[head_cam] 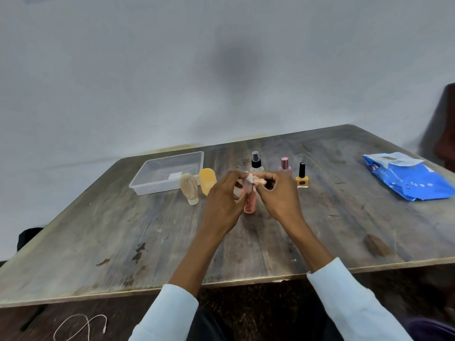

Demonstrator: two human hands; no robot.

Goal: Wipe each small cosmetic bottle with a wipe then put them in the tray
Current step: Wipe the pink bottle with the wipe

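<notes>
Worn wooden table [123,242]. On it: clear plastic tray [138,187] far left; beige tube [189,188], orange tube [207,180] beside; spray bottle [256,163], pink-capped bottle [284,164], yellow polish bottle [302,179]; blue wipes pack [408,178] right.

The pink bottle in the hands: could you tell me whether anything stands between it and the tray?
Yes. Two tubes stand between the pink bottle and the clear tray: a beige tube and an orange tube, both just by the tray's right side. Lifting the bottle over them would likely clear the way.
</notes>
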